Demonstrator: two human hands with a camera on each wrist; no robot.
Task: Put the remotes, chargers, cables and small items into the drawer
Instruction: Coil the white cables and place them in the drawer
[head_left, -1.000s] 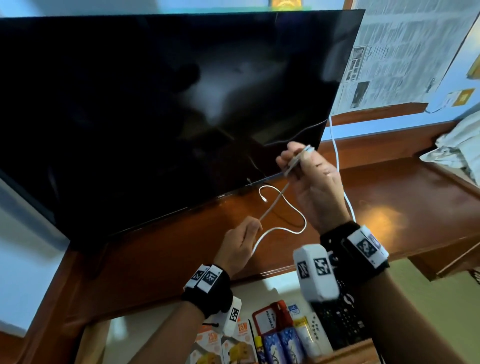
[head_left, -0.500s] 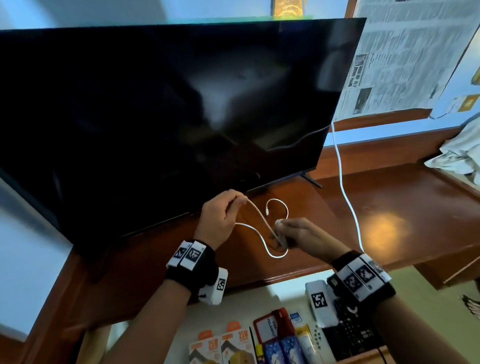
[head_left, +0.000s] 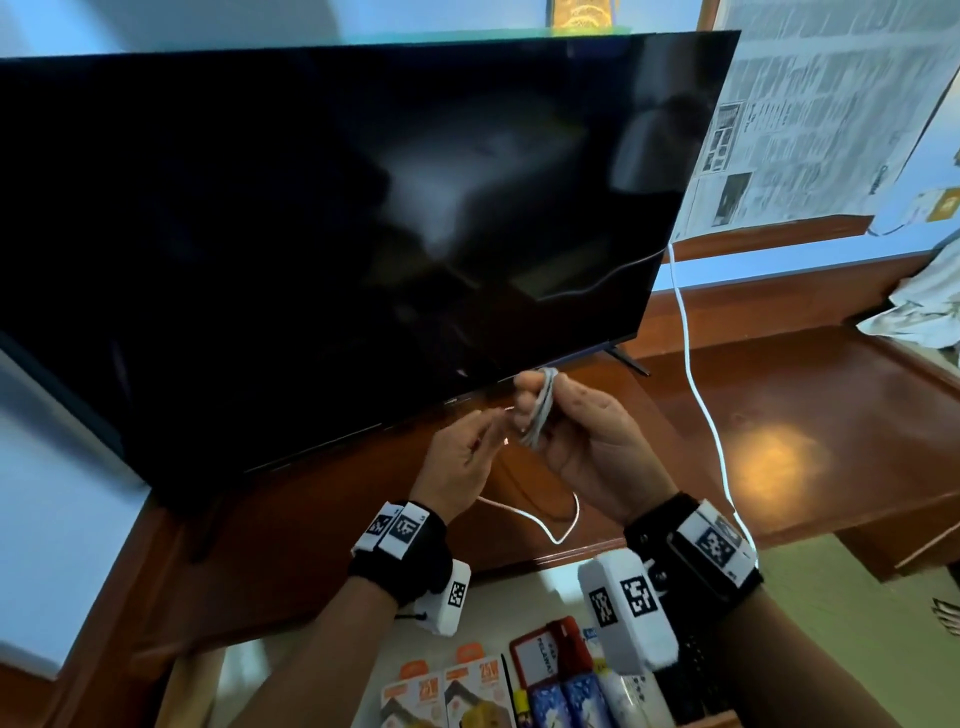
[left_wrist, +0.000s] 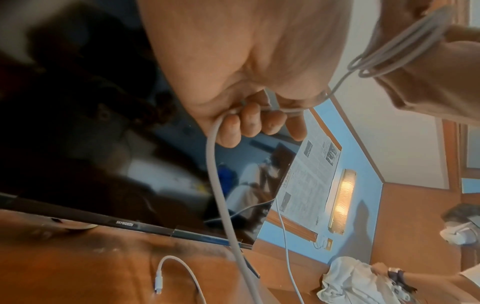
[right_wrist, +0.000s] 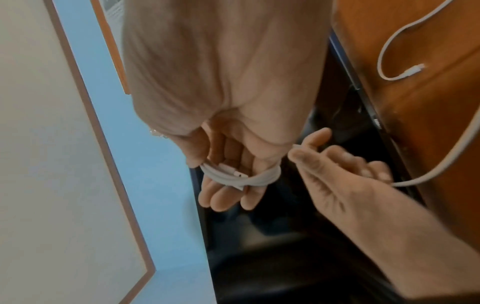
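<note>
A white cable (head_left: 540, 413) is wound in several turns round the fingers of my right hand (head_left: 530, 400), just in front of the TV's lower edge. In the right wrist view the coil (right_wrist: 241, 176) crosses those fingers (right_wrist: 221, 197), with a plug tucked in it. My left hand (head_left: 483, 431) pinches the same cable (left_wrist: 218, 164) beside the coil. The slack hangs in a loop (head_left: 563, 525) down to the wooden stand (head_left: 831, 395), where its free plug (left_wrist: 158, 286) lies. The open drawer (head_left: 524, 587) is below my wrists.
The drawer holds orange boxes (head_left: 467, 696), a red case (head_left: 545, 654) and a black remote (head_left: 691, 691). A big black TV (head_left: 311, 234) fills the back. Another white cable (head_left: 696, 395) hangs from behind its right edge. A crumpled cloth (head_left: 919, 312) lies far right.
Both hands have risen from near the stand top to the TV's lower edge. More cable is wound round my right fingers, and the loose loop is lower and shorter.
</note>
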